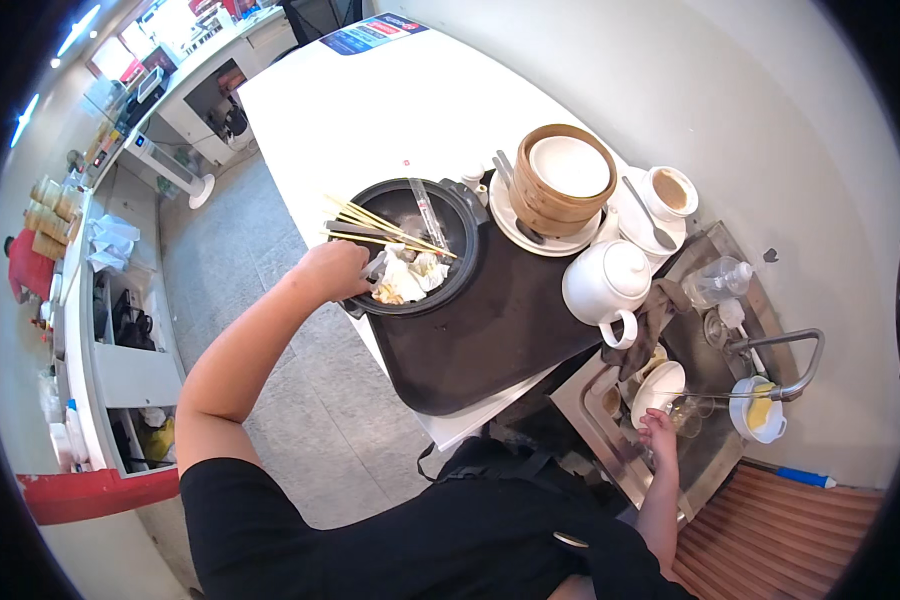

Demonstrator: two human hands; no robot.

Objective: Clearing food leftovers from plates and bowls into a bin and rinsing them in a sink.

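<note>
My left hand [337, 271] is at the near-left rim of a black pot [461, 259], its fingers closed around a small pale item [376, 265] that is too small to name. Wooden chopsticks [367, 217], a clear printed plastic sleeve [429, 214] and crumpled tissues [409, 279] lie in or across the pot. The pot sits partly on a dark serving tray [487, 345]. Over the metal sink [709, 442], my right hand [658, 433] grips the edge of a white oval dish [658, 394], tilted near the faucet's stream.
On the tray stand a bamboo steamer [551, 202] holding a white dish, a white teapot [607, 281] and a cup with brown residue [670, 190]. A dark cloth [649, 322] hangs at the sink edge. The curved faucet [806, 360] reaches over the basin, beside a container with a yellow sponge [760, 411].
</note>
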